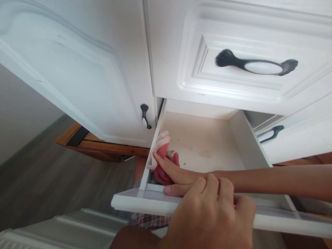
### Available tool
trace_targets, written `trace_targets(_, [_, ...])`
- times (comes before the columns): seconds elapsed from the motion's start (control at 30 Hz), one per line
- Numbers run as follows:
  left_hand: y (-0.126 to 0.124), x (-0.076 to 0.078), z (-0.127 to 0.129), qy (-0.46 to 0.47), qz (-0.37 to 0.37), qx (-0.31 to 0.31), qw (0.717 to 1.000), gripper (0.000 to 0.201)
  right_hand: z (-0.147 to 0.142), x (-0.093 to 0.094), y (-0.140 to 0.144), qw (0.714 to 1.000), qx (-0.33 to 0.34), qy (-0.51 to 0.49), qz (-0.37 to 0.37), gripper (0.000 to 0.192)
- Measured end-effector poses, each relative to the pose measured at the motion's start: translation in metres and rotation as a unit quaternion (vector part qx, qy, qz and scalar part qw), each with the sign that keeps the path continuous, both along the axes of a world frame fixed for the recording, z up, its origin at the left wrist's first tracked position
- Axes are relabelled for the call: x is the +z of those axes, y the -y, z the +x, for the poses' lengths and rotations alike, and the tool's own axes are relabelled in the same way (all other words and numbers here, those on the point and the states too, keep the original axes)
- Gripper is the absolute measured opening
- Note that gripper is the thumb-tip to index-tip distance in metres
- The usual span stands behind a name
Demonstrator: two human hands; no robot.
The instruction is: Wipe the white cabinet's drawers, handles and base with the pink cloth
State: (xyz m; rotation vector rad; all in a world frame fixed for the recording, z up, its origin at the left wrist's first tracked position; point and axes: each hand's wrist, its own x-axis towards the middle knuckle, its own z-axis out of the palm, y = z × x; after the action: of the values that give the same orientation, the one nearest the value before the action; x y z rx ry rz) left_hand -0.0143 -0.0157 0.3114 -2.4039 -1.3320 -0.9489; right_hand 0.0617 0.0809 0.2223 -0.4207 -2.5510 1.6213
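A white drawer [236, 145] is pulled out, with a few brownish stains on its bottom. My right hand [178, 174] reaches in from the right and presses a red and pale pink cloth [162, 152] against the drawer's left wall, near the front corner. Part of the cloth folds up over that wall's top edge. The right thumb lies by the front panel. In the foreground my left hand [212, 211] has its fingers curled over the top edge of the drawer front [145, 204]; its fingertips are partly hidden.
Above is a closed drawer with a black and white handle [261, 66]. Cabinet doors [85, 69] flank the open drawer on both sides. A white ribbed radiator [77, 224] stands at lower left, above a grey wood-look floor [33, 183]. Part of a checked garment [147, 221] shows below the drawer.
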Motion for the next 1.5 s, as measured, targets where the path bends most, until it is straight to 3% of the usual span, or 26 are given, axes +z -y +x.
trace_targets(0.1, [0.000,-0.001,-0.001,-0.008,0.003,-0.009,1.000,0.016,-0.013,0.009,-0.008,1.000,-0.011,0.005,-0.016,0.109])
trace_targets(0.23, [-0.001,-0.001,-0.003,-0.013,0.012,-0.006,1.000,0.016,-0.025,0.010,-0.015,0.998,-0.055,0.014,0.018,0.105])
trace_targets(0.4, [0.001,-0.006,0.004,0.015,0.006,0.011,1.000,0.021,-0.031,-0.018,-0.038,0.973,-0.083,-0.032,0.212,0.100])
trace_targets(0.5, [0.002,-0.012,0.008,0.015,0.006,0.017,1.000,0.025,-0.030,-0.033,-0.070,0.945,-0.063,-0.009,0.321,0.102])
trace_targets(0.57, [0.002,-0.014,0.007,0.010,0.008,0.011,1.000,0.027,-0.024,-0.035,-0.099,0.921,-0.024,0.000,0.389,0.091])
trace_targets(0.67, [0.003,-0.010,0.002,-0.012,-0.012,-0.004,1.000,0.026,-0.011,-0.025,-0.148,0.883,0.056,0.020,0.466,0.058])
trace_targets(0.77, [0.003,-0.007,0.000,-0.044,-0.025,-0.012,0.999,0.025,0.001,-0.006,-0.193,0.867,0.070,0.069,0.489,0.055])
trace_targets(0.9, [0.004,-0.009,0.002,-0.012,-0.010,0.010,1.000,0.026,0.009,0.014,-0.225,0.876,0.082,0.078,0.469,0.056])
trace_targets(1.03, [0.004,-0.003,-0.001,-0.019,-0.046,-0.015,0.999,0.023,0.013,0.013,-0.230,0.854,0.086,0.044,0.511,0.053])
trace_targets(1.2, [0.005,0.009,-0.009,-0.035,-0.099,-0.047,0.993,0.029,0.025,0.001,-0.227,0.759,0.034,-0.003,0.650,0.049])
trace_targets(1.33, [0.005,0.010,-0.010,-0.039,-0.111,-0.049,0.992,0.031,0.051,0.005,-0.221,0.691,0.024,0.002,0.723,0.048])
trace_targets(1.5, [0.005,0.008,-0.009,-0.040,-0.113,-0.043,0.992,0.029,0.107,0.026,-0.207,0.680,0.047,0.076,0.727,0.053])
